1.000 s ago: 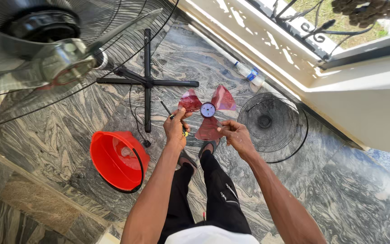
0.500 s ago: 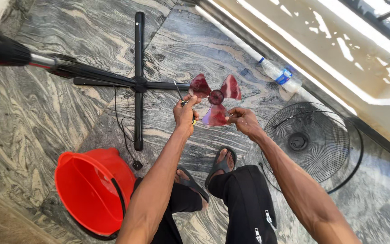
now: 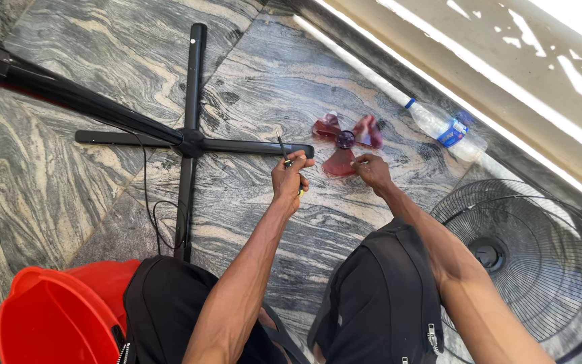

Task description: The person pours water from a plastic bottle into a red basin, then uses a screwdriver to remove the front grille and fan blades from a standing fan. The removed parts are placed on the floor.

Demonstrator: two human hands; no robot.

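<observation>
Red bucket [image 3: 55, 317], black cross-shaped fan stand [image 3: 190, 138], wire fan guard [image 3: 527, 263], plastic bottle [image 3: 442, 127], marbled floor [image 3: 69, 202]

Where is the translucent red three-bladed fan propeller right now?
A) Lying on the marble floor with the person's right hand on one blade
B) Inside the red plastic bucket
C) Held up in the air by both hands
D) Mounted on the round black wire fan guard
A: the translucent red three-bladed fan propeller lies flat on the grey marble floor, and the right hand touches its nearest blade, while the left hand holds a thin dark tool apart from it.
</observation>
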